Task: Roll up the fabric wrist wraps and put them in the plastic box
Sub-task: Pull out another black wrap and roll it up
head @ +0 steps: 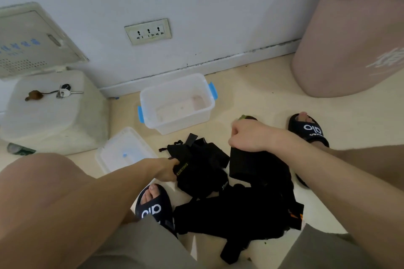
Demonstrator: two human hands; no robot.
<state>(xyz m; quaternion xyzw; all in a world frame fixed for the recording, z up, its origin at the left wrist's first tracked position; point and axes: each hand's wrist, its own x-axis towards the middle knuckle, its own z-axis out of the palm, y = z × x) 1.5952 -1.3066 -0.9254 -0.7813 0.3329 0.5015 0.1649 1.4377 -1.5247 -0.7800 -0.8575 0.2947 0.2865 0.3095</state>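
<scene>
- Left hand (167,169) grips a black wrist wrap (197,172) at its edge, fingers curled round the fabric by the yellow lettering, low over the floor (251,98).
- Right hand (249,135) is closed in a fist, pinching the top of a second black wrap (255,167) and holding it up so the cloth hangs below the knuckles.
- More black wraps (236,216) lie in a loose heap on the floor between the two sandalled feet, just under both hands.
- The clear plastic box (150,102), blue clips on its ends, sits open on the floor just beyond the heap, near the wall; no wrap shows inside it.
- Its lid (122,150) lies flat beside it, to the left.
- Further left, a white container (54,120) carries a bunch of keys (63,91).
- A pink bin (349,46) stands at the far right.
</scene>
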